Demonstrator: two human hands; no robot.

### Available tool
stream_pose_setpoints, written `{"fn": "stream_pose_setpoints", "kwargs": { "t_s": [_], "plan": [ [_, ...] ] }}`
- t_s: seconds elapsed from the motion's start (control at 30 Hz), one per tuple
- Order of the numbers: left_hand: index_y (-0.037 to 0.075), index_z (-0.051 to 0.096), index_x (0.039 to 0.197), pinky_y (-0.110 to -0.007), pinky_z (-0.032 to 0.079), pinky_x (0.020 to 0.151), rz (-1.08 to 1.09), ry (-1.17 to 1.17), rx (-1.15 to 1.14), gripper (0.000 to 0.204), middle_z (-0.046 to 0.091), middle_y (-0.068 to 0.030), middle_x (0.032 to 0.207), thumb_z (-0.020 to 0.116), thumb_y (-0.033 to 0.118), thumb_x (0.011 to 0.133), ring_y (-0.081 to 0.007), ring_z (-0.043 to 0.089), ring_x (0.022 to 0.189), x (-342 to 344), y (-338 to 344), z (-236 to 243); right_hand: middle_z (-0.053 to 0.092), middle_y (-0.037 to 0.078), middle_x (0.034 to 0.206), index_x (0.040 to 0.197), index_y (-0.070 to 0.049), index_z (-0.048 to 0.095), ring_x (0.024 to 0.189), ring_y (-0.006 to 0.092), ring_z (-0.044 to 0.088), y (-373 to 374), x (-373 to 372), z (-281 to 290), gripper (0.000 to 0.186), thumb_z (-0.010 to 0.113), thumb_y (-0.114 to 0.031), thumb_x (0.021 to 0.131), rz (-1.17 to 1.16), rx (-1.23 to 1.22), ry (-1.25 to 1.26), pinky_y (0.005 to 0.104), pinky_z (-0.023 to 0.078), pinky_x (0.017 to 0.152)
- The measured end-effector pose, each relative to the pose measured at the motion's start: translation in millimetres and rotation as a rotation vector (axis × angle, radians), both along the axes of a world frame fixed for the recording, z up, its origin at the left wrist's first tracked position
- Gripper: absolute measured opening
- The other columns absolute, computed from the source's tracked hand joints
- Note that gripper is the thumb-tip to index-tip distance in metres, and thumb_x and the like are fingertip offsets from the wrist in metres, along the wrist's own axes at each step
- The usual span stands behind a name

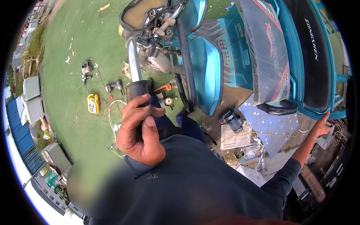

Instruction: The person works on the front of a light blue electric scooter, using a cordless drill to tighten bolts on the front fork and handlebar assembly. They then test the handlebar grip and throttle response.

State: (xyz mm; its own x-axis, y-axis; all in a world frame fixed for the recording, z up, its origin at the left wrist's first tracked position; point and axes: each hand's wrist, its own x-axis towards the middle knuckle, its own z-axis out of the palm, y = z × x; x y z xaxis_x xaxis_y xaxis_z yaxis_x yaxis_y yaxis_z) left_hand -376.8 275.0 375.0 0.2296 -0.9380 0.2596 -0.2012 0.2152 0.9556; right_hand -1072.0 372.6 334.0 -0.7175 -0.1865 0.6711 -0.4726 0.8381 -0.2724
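Note:
My left hand [140, 131] is raised before my chest, its fingers curled and pressed against the thumb. Whether something small sits in that pinch cannot be made out. Just beyond it is the black rubber grip [138, 88] of a chrome handlebar [133, 60], belonging to a teal cargo tricycle [204, 71]. Out to the right, my right hand [321, 126] reaches to the lower corner of the teal backrest frame [300, 109], fingers apart and one fingertip at its rim. A grey seat [264, 52] under clear plastic lies between the handlebar and the black backrest pad [313, 56].
On the green ground lie a red-grey drill [86, 70], a second power tool [113, 86], a yellow case [93, 103] and a pale hose [110, 120]. A blue motor-like tool [232, 120] stands by a dotted blue sheet [272, 125]. A yellow cord [243, 133] crosses there. Cabinets line the left.

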Motion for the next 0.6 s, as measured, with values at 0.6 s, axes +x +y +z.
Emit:
{"fn": "stream_pose_setpoints", "kwargs": {
  "t_s": [0.6],
  "plan": [
    [0.002,0.059,0.104,-0.045,0.056,0.086,-0.016,-0.206,-0.031,0.009,0.074,-0.0178,0.082,0.054,0.004,0.098,-0.0390,0.070,0.102,47,-40,25,0.065,0.017,0.119,0.128,0.005,0.059,0.107,0.0247,0.064,-221,261,-91,0.054,0.070,-0.036,0.094,0.953,-0.001,-0.643,0.0363,0.052,0.090]
  ]
}}
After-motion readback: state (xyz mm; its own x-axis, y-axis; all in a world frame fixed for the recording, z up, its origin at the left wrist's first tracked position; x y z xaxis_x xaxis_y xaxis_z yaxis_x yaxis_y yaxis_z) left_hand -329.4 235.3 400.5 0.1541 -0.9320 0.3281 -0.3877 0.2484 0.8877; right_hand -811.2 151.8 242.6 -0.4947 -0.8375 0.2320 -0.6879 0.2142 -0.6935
